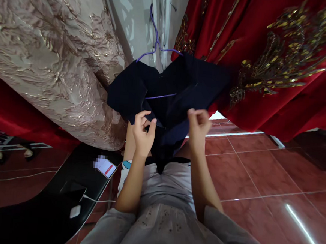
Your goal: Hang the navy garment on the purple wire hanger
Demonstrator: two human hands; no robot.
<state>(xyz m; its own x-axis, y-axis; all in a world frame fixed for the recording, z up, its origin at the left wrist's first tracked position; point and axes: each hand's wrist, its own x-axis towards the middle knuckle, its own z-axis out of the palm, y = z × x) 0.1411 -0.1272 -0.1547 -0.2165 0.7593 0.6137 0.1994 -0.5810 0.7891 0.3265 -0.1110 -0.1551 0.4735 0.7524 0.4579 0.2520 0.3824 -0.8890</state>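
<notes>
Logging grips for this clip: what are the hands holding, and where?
Both the left hand and right hand pinch the lower edge of the dark navy garment on the purple hanger.

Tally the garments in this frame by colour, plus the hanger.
Dark navy garment, pinched by the left hand and right hand: 1
Red gold-embroidered garment: 1
Beige brocade garment: 1
Purple hanger: 1
Total: 4
</notes>
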